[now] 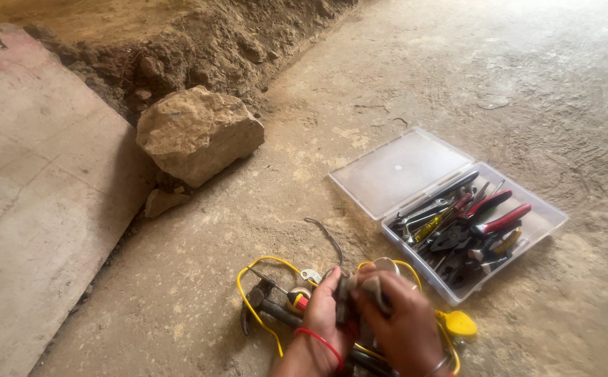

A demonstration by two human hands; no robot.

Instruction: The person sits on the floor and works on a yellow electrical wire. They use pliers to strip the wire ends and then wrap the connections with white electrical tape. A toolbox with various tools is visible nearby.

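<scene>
My left hand (323, 314), with a red thread at the wrist, grips a small dark part (341, 299) low in the frame. My right hand (403, 322) is closed over the same part and over a pale rounded piece (382, 274) beside it. Both hands hover over a yellow cable (265, 264) looped on the concrete floor. A dark hammer (258, 301) and a screwdriver with a red and yellow handle (297, 300) lie under my left hand. A yellow plug (457, 323) sits just right of my right hand.
An open clear plastic box (545, 209) full of pliers, cutters and screwdrivers lies to the right, its lid (398, 169) folded back. A large rock (195, 132) and a mound of soil (213, 42) are at the upper left, beside a tilted slab (31, 195). A bent wire (326, 235) lies nearby.
</scene>
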